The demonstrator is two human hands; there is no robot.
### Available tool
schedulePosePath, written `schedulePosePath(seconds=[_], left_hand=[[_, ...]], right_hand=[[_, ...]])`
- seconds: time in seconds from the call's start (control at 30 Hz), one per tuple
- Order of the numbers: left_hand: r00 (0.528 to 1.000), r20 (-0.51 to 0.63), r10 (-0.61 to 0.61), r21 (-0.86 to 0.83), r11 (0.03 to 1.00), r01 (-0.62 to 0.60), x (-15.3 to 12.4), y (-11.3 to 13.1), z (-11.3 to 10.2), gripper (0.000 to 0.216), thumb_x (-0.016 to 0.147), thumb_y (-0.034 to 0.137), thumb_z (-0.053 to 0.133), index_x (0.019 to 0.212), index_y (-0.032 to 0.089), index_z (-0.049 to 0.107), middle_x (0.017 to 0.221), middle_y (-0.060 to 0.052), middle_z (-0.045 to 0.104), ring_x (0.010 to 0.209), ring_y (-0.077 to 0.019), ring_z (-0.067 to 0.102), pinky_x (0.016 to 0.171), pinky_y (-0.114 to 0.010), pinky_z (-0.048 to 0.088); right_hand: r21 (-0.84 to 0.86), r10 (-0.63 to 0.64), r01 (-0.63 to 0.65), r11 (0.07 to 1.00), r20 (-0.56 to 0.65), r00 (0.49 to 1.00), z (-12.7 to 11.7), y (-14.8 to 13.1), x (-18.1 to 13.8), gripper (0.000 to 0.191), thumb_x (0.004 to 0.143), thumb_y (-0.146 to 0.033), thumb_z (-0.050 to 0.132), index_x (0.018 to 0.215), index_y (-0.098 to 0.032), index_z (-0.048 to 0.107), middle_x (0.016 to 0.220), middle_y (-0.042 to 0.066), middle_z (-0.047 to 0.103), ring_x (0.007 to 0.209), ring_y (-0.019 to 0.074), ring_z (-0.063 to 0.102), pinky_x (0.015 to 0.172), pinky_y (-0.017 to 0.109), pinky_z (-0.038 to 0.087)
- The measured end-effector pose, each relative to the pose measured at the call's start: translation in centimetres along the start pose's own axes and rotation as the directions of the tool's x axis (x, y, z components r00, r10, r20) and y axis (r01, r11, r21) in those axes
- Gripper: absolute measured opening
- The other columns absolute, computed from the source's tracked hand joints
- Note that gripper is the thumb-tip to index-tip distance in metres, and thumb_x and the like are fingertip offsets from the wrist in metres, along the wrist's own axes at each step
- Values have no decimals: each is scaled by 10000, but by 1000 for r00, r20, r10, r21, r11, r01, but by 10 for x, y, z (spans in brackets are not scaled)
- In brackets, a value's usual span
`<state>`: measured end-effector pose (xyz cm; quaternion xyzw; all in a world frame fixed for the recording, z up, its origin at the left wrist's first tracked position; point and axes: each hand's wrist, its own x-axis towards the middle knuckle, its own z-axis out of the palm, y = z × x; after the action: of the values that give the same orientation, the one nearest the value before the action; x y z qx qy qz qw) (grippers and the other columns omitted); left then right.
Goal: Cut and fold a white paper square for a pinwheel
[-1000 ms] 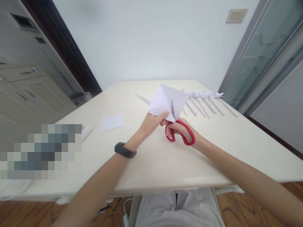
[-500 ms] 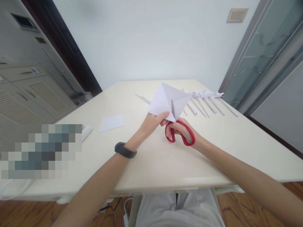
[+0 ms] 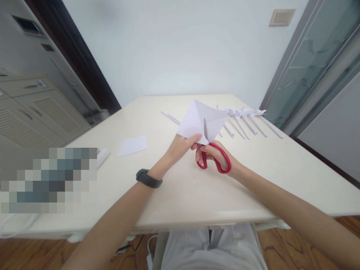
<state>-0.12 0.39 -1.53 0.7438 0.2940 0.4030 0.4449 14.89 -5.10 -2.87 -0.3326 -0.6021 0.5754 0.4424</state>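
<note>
My left hand [image 3: 180, 147] pinches the near edge of a folded white paper sheet [image 3: 197, 118] and holds it up above the cream table [image 3: 182, 187]. My right hand [image 3: 215, 153] grips red-handled scissors [image 3: 215, 159]. Their blade [image 3: 205, 129] points up into the paper's near edge. A dark band [image 3: 148, 179] sits on my left wrist.
Several rolled white paper sticks with folded heads [image 3: 244, 120] lie at the far right of the table. A thin paper stick [image 3: 169, 117] lies behind the sheet. A small flat white paper [image 3: 132, 146] rests to the left. A blurred patch covers the near left.
The scissor blade has crept slightly further up into the paper. Both hands have stayed almost in place.
</note>
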Motion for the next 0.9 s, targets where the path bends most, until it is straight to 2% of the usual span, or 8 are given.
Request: schedulePosePath(seconds=[0.27, 0.57, 0.73, 0.9], left_hand=[[1000, 6, 0, 21, 1000, -1, 0, 0, -1, 230, 921, 344, 547, 924, 125, 617, 802, -7, 629, 642, -111, 595, 604, -273, 525], [1000, -16, 17, 8, 1000, -17, 0, 0, 1, 234, 921, 347, 546, 937, 124, 615, 808, -9, 629, 642, -112, 595, 601, -272, 524], [998, -57, 32, 0, 999, -32, 0, 3, 1, 239, 923, 352, 542, 910, 123, 613, 766, 3, 616, 602, -101, 576, 572, -257, 511], [996, -79, 45, -6, 999, -46, 0, 3, 1, 243, 924, 354, 539, 903, 123, 613, 764, 3, 616, 605, -102, 577, 578, -260, 512]], right_hand=[[-8, -6, 6, 1000, 6, 1000, 0, -1, -2, 289, 953, -388, 505, 880, -130, 611, 652, -33, 588, 508, 88, 544, 532, 249, 490], [-47, -35, 34, 998, -17, 999, -3, 6, 1, 225, 939, -350, 525, 927, -140, 605, 596, -46, 583, 481, 98, 545, 503, 245, 468], [-47, -36, 35, 998, -18, 999, -2, 1, 2, 170, 922, -263, 503, 981, -144, 609, 569, -39, 579, 471, 108, 535, 480, 241, 443], [-26, -38, 37, 999, -7, 999, 0, -4, 0, 129, 876, -190, 469, 902, -163, 592, 574, -14, 585, 474, 129, 528, 484, 263, 434]])
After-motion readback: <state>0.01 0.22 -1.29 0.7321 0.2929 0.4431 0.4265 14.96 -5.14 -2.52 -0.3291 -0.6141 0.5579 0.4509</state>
